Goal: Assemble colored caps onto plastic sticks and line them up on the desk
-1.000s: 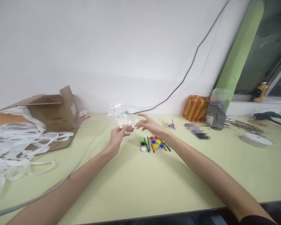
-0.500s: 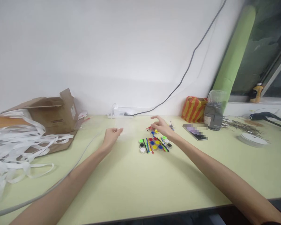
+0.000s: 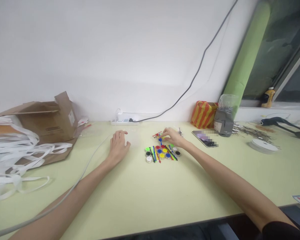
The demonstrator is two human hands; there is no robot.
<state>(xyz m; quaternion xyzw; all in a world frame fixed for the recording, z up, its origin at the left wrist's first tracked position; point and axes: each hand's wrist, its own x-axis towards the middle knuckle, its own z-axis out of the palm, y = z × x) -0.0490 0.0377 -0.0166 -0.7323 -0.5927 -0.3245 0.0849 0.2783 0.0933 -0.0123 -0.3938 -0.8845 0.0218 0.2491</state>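
Note:
My left hand [image 3: 118, 145] lies flat on the pale green table [image 3: 150, 196] with its fingers stretched out and nothing in them. A faint clear plastic wrapper [image 3: 132, 134] lies just beyond its fingertips. My right hand [image 3: 171, 136] reaches to the far side of a cluster of small round colour pots and thin coloured sticks [image 3: 161, 153]. Its fingers are curled down and pinched over a few loose red, yellow and blue pieces [image 3: 158, 136] there.
An open cardboard box [image 3: 50, 121] and a heap of white strips [image 3: 12, 153] fill the left side. A power strip [image 3: 125, 119] sits at the wall. A phone [image 3: 205, 138], striped bag [image 3: 203, 114], grey pouch [image 3: 223, 116] and tape roll [image 3: 262, 145] lie to the right.
My left hand has let go of the clear plastic wrapper it held up and dropped flat onto the table. My right hand has moved right and down to the coloured pieces.

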